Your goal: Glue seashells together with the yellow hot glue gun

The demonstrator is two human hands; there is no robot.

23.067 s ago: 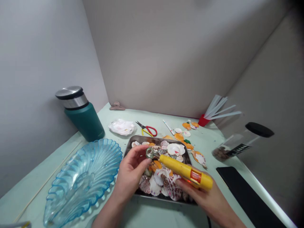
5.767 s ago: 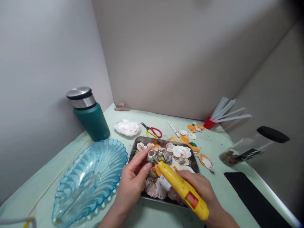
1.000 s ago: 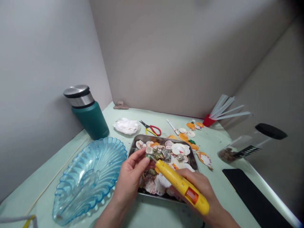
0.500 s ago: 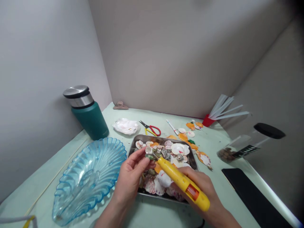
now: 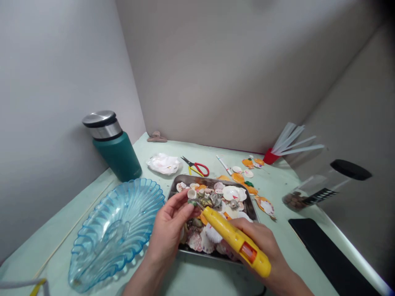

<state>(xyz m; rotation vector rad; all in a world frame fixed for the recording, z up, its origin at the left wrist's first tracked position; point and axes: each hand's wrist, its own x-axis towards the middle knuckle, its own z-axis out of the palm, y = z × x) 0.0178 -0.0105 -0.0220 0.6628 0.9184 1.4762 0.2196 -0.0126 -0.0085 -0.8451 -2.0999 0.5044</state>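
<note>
Over the metal tray (image 5: 212,257), my left hand (image 5: 173,222) pinches a small shell piece (image 5: 191,195), with a round whitish opening on top and a greenish part below. My right hand (image 5: 262,240) is wrapped round a yellow hot glue gun (image 5: 236,238). The gun's nozzle points left and meets or nearly meets the greenish part at my left fingertips; contact is hard to make out. Loose seashells (image 5: 233,193) in white, orange, grey and speckled pink fill the tray beneath both hands.
A blue scalloped glass dish (image 5: 117,230) lies left, before a green bottle (image 5: 119,156). Behind the tray are a white plastic-wrapped bundle (image 5: 164,163), scissors (image 5: 197,167) and a marker (image 5: 224,165). Rightward are orange shells (image 5: 248,187), a red cup of glue sticks (image 5: 270,156), a jar (image 5: 308,193) and a black slab (image 5: 327,250).
The glue gun has shifted slightly left and down, its nozzle now lower beside the greenish part. The shell piece in my left hand has moved a little left.
</note>
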